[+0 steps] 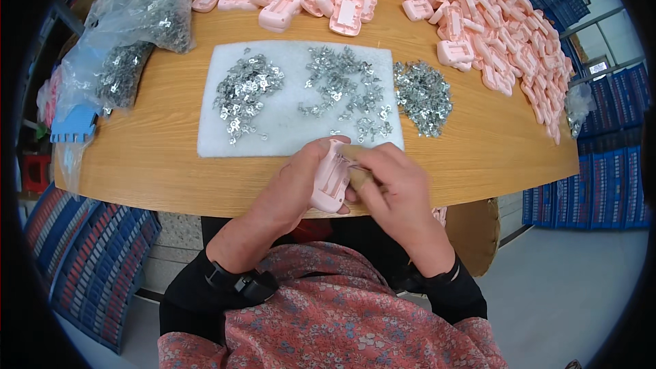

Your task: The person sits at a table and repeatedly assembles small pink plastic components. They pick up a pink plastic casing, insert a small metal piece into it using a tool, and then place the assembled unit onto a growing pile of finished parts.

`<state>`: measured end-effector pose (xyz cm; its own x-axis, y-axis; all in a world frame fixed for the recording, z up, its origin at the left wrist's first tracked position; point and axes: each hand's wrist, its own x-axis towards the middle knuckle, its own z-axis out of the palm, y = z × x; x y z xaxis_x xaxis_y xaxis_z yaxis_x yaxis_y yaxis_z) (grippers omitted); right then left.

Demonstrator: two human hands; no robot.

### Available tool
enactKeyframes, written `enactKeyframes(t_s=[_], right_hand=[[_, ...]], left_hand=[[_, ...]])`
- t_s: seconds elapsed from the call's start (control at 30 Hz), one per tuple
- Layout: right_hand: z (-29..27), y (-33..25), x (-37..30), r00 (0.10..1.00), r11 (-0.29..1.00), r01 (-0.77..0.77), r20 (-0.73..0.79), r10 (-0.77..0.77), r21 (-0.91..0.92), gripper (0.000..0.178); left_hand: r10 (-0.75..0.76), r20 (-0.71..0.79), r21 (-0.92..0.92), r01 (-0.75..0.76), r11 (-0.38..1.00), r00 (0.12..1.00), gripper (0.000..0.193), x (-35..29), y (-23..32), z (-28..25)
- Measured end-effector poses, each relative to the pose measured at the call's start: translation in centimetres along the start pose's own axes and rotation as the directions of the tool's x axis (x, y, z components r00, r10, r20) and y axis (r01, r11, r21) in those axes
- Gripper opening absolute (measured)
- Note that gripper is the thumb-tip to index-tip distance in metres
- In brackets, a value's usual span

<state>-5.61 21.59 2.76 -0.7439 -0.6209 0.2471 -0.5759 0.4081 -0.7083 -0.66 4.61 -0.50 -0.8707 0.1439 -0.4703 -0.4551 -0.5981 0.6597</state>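
A pale pink plastic housing (331, 181) is tilted up at the table's front edge, its hollow, ribbed inside showing. My left hand (290, 181) is closed around its left side and underside. From the right, my right hand (393, 181) reaches into the housing's right edge, thumb and forefinger pinched together and wearing tan finger covers. Whatever small piece is between those fingertips is too hidden to name. Just beyond both hands, a white foam sheet (290, 133) carries two loose groups of small silvery metal clips (249, 89).
Another heap of metal clips (424, 99) lies right of the foam. Many pink housings (454, 24) are piled along the far and right sides of the table (492, 157). Clear bags of metal parts (160, 17) and a blue plastic piece (74, 123) sit at the left.
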Motion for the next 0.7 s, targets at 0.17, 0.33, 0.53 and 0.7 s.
enactKeyframes(t_s=[0.17, 0.33, 0.53, 0.7], right_hand=[[0.0, -0.1, 0.3, 0.998, 0.999, 0.003, 0.06, 0.0, -0.046, 0.039], [-0.7, 0.2, -0.1, 1.0, 1.0, -0.01, -0.018, 0.01, 0.005, 0.038], [-0.6, 0.7, -0.8, 0.992, 0.991, -0.129, -0.006, 0.13, 0.044, 0.031], [0.6, 0.0, -0.5, 0.867, 0.511, -0.451, 0.221, 0.447, 0.732, 0.027]], left_hand=[[0.025, 0.02, 0.013, -0.025, 1.0, 1.0, 0.046, 0.4, -0.5, -0.7], [-0.014, 0.106, -0.01, 0.015, 1.0, 0.994, 0.041, -0.1, 0.5, -0.4], [0.014, 0.174, 0.088, -0.029, 0.996, 0.985, 0.039, -0.1, 1.1, -0.2], [0.016, 0.101, 0.02, -0.018, 1.0, 0.995, 0.039, -1.0, 1.0, 0.8]])
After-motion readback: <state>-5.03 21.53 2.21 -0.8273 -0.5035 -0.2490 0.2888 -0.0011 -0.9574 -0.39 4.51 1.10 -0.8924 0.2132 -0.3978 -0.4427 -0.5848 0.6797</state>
